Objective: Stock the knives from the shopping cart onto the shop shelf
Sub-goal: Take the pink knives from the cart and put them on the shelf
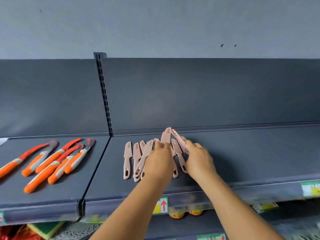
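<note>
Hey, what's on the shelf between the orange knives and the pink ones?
Nothing lies there in the head view, only bare shelf and the seam between orange knives and pink knives.

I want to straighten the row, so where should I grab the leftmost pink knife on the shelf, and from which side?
Take the leftmost pink knife by its handle, the narrow end with the hole, coming from the shelf's front edge. The handle points toward you and lies flat, apart from its neighbour, so fingers can likely pinch it from both sides. Both hands are busy further right.
</note>
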A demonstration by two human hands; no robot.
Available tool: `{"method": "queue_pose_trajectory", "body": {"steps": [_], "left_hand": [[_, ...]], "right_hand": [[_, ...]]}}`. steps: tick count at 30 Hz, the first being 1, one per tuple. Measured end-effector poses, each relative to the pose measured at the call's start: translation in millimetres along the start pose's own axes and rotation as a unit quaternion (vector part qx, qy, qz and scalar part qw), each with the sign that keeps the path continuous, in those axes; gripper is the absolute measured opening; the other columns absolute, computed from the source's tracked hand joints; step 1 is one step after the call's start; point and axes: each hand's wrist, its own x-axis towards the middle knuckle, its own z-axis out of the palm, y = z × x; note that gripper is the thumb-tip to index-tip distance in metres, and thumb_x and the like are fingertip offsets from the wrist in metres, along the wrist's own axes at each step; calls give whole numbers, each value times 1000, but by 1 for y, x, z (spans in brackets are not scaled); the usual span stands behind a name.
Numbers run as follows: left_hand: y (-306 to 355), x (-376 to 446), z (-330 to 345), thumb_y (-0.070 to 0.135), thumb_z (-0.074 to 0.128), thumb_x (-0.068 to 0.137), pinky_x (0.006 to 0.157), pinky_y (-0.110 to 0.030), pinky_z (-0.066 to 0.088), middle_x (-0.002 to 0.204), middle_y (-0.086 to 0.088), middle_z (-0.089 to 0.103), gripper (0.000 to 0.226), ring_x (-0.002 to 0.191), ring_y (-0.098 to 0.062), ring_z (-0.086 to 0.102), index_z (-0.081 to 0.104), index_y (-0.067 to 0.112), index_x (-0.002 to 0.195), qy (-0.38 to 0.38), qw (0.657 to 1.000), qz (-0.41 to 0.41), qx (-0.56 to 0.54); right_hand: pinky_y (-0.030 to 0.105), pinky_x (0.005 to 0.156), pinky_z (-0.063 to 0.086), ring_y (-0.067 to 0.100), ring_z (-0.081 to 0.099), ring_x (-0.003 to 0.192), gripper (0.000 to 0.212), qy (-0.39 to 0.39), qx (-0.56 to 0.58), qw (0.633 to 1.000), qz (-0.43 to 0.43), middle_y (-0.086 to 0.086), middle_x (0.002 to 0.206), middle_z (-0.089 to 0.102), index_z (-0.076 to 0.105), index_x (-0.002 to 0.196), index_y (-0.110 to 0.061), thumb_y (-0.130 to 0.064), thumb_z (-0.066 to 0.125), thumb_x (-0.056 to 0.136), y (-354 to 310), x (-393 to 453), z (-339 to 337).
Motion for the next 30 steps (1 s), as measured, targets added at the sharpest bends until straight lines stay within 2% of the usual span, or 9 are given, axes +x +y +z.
{"method": "queue_pose_trajectory", "body": {"steps": [3, 6, 11, 14, 18, 22, 25, 28, 30], "left_hand": [[4, 15, 9, 2, 52, 89, 86, -38, 48, 148, -13, 28, 46, 116, -30, 55, 42, 7, 133, -36, 998, -25, 41], [3, 23, 17, 10, 57, 89, 97, -39, 43, 142, -12, 38, 53, 123, -29, 49, 38, 9, 138, -68, 995, -46, 51], [-7, 17, 27, 14, 58, 89, 107, -35, 34, 141, -10, 37, 52, 129, -27, 38, 40, 6, 137, -61, 996, 11, 56], [-7, 16, 27, 20, 58, 89, 108, -35, 32, 144, -13, 30, 60, 131, -28, 36, 33, 4, 141, -75, 996, 10, 47], [-6, 15, 26, 20, 54, 90, 105, -34, 33, 142, -13, 33, 58, 129, -28, 37, 31, 4, 141, -62, 997, 15, 46], [-2, 4, 16, 19, 53, 92, 106, -32, 32, 145, -13, 34, 61, 132, -27, 35, 26, 3, 145, 17, 996, 63, 53], [-1, -7, 8, 18, 61, 89, 94, -30, 43, 129, -8, 55, 47, 118, -25, 52, 50, 5, 132, 174, 977, 124, 25], [-8, -25, 13, 23, 39, 98, 90, -35, 41, 126, -6, 53, 39, 114, -29, 50, 46, 11, 134, 168, 976, 123, -57], [-12, -46, 15, 23, 37, 94, 78, -38, 47, 111, -8, 61, 36, 96, -32, 58, 55, 9, 121, 180, 972, 139, -64]], "right_hand": [[37, 93, 45, 25, 42, 124, 57, -18, -38, 999, -3, 3, 138, 46, 31, 145, -19, -8, 49, 91, 1, 20, 14], [36, 98, 41, 24, 41, 127, 49, -42, -45, 998, -12, 2, 141, 45, 35, 142, -18, -11, 45, 95, 4, 28, 24], [36, 113, 28, 21, 25, 140, 57, -123, -60, 990, -41, 0, 153, 26, 22, 147, -16, -11, 43, 94, 14, 29, 39], [33, 113, 22, 21, 22, 140, 52, -132, -70, 987, -57, 3, 151, 27, 23, 145, -13, -17, 40, 97, 15, 28, 40], [32, 111, 24, 22, 25, 138, 47, -125, -67, 988, -57, 4, 148, 30, 28, 141, -14, -17, 41, 96, 12, 25, 37], [33, 113, 23, 19, 23, 141, 49, -48, 9, 997, -67, -2, 155, 23, 26, 146, -22, -28, 38, 99, 10, 13, 29], [33, 112, 27, 15, 24, 141, 48, 40, 61, 994, -79, -8, 154, 26, 28, 146, -26, -32, 38, 99, 7, -10, 14], [30, 105, 33, 15, 32, 134, 44, 92, 73, 990, -81, -6, 148, 35, 37, 142, -24, -30, 41, 98, 3, -41, 2], [28, 101, 34, 16, 38, 128, 40, 118, 67, 987, -88, -5, 142, 43, 44, 137, -22, -29, 44, 97, 3, -66, -1]]}}
